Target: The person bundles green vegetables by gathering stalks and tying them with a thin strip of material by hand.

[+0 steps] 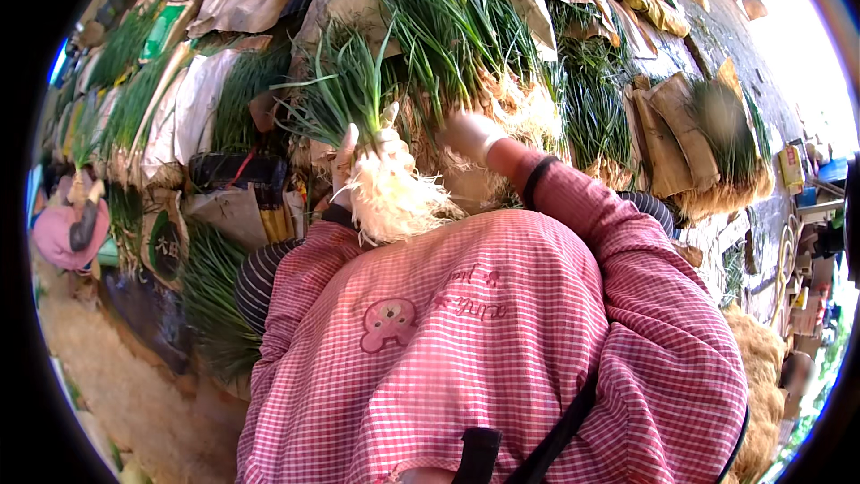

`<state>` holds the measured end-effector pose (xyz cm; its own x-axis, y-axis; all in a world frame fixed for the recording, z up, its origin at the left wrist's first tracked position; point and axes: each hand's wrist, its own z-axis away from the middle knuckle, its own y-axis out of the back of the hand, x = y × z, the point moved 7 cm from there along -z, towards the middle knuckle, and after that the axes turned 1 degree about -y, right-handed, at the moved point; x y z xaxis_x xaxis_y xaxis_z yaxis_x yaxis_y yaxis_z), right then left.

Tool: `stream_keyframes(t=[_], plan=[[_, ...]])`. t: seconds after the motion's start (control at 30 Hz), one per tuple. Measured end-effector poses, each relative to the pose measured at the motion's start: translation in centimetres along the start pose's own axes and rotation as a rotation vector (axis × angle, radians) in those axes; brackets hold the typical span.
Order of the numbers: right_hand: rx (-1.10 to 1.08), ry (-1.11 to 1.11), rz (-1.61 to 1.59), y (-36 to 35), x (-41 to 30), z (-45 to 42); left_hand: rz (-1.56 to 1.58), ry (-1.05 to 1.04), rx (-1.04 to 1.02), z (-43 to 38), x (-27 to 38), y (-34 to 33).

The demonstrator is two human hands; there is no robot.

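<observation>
My left hand (344,165) is wrapped around a bunch of green onions (366,104). The bunch's green leaves point away from me, and its pale, stringy roots (396,198) hang towards my chest. My right hand (470,136), in what looks like a thin pale glove, is at the lower stems of a larger heap of green onions (457,33). Its fingers are blurred and partly hidden, so whether they grip any stems does not show. Dry, peeling skins and roots (524,107) hang along the heap's near side.
Sacking (356,0) lies behind the heap. More green onions (598,101) and brown cardboard-like sheets (675,128) are to the right. At left are a white sheet (201,97), a dark container (238,171) and another onion pile (215,302). A person in pink (70,228) works at far left.
</observation>
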<state>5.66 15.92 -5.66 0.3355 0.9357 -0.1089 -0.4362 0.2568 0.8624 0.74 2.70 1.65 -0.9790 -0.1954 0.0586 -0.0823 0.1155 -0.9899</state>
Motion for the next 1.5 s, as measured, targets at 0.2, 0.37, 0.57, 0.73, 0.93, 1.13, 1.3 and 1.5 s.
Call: stream_keyframes(t=[0.2,0.37,0.57,0.73,0.93,1.13,1.3,1.5], plan=[[0.162,-0.373,-0.128,1.4,5.6,-7.7,-0.343,-0.011,-0.044,-0.6,0.9,0.6],[0.046,-0.121,0.056,1.0,5.2,-7.8,-0.491,0.046,0.372,0.2,0.4,4.2],[0.299,-0.071,-0.858,3.7,0.1,-0.5,-0.472,0.054,0.601,0.7,0.3,7.5],[0.072,0.129,-1.084,4.0,-2.3,-0.1,-0.517,0.049,0.644,0.9,0.1,7.6],[-0.191,-0.017,-2.226,1.4,-4.4,-0.4,-0.446,-0.048,0.571,0.7,-0.5,5.4],[0.070,-0.071,-1.873,1.7,-4.3,0.6,-0.458,0.058,0.647,1.7,-0.5,6.6],[-0.041,0.021,-2.300,0.4,-4.5,-0.6,-0.400,-0.028,0.528,0.7,-0.6,5.6],[-0.084,0.096,-2.313,0.6,-4.8,-0.7,-0.372,0.016,0.484,1.5,-0.9,5.2]])
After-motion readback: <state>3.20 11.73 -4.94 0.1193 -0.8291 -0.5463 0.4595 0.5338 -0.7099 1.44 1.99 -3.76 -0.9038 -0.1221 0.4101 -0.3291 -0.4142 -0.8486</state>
